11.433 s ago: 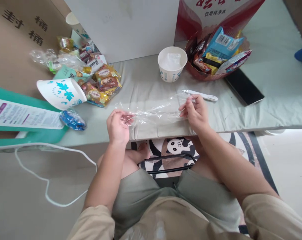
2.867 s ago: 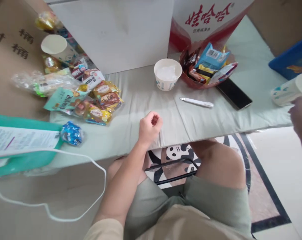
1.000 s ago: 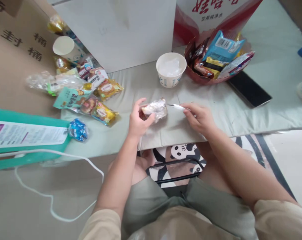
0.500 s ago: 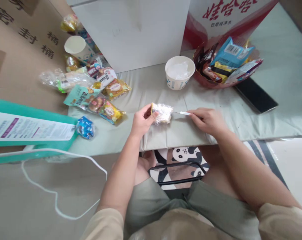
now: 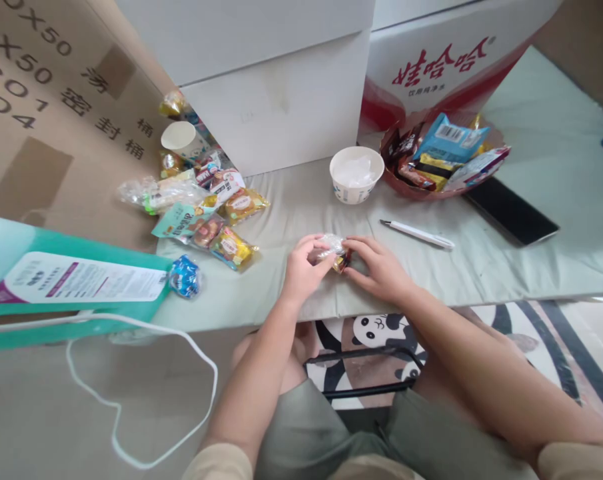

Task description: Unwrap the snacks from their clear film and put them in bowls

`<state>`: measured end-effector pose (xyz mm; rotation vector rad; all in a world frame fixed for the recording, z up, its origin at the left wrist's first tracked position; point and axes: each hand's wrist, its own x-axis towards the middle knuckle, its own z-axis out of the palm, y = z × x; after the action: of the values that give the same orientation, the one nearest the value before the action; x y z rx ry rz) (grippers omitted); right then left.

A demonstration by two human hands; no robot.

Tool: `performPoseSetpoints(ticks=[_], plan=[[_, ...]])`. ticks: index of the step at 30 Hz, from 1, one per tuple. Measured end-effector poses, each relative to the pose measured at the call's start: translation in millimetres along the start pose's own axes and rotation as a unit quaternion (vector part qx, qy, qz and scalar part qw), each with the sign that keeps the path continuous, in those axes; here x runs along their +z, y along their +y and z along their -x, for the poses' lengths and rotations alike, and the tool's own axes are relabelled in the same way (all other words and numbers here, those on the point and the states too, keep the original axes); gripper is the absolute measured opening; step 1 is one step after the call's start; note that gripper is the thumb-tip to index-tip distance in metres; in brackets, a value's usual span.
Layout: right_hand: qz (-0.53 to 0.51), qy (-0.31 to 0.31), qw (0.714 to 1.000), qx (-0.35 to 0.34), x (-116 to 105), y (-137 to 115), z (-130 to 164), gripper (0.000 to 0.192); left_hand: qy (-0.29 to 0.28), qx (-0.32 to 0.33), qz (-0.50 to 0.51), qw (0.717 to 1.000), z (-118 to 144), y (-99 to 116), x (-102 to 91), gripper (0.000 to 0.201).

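Between my two hands is a small wrapped snack packet (image 5: 339, 261), low over the cloth-covered table, its shiny clear wrapper partly covered by my fingers. My left hand (image 5: 305, 265) closes on its left end, with thumb and fingers pinching it. On the other end, the fingers of my right hand (image 5: 378, 268) grip its darker edge. A slim white pen-like tool (image 5: 417, 234) lies on the cloth beyond my right hand, its thin tip pointing left. Behind the packet stands a paper cup (image 5: 357, 191) with crumpled clear plastic inside.
A basket of snacks (image 5: 431, 190) sits back right, beside a black phone (image 5: 514, 212). Several packaged snacks (image 5: 234, 248) lie to the left near another paper cup (image 5: 184, 141). A blue wrapped item (image 5: 185, 277) touches a green jug (image 5: 81, 280). White boxes (image 5: 286, 107) stand behind.
My right hand has put the white pen-like tool down on the table and taken hold of the packet's right end. The view has tilted up slightly.
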<state>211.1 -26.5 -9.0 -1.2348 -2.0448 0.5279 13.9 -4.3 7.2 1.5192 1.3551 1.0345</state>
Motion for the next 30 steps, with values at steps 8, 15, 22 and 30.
performPoseSetpoints(ticks=[8,15,22,30], plan=[[-0.049,-0.003,0.999,-0.006,-3,10,0,0.023,0.037,-0.024,0.072,0.996,-2,-10,-9.7,0.019],[-0.084,0.048,0.993,-0.071,-8,-6,2,0.062,0.096,0.356,-0.120,0.922,23,18,-8.9,0.006],[-0.046,0.015,0.996,-0.077,-25,-9,8,0.012,-0.023,0.263,-0.118,0.957,20,14,-4.5,0.032],[0.008,-0.054,0.996,-0.074,-41,20,23,0.016,-0.012,0.031,-0.045,0.998,-1,-8,-25.1,0.013]])
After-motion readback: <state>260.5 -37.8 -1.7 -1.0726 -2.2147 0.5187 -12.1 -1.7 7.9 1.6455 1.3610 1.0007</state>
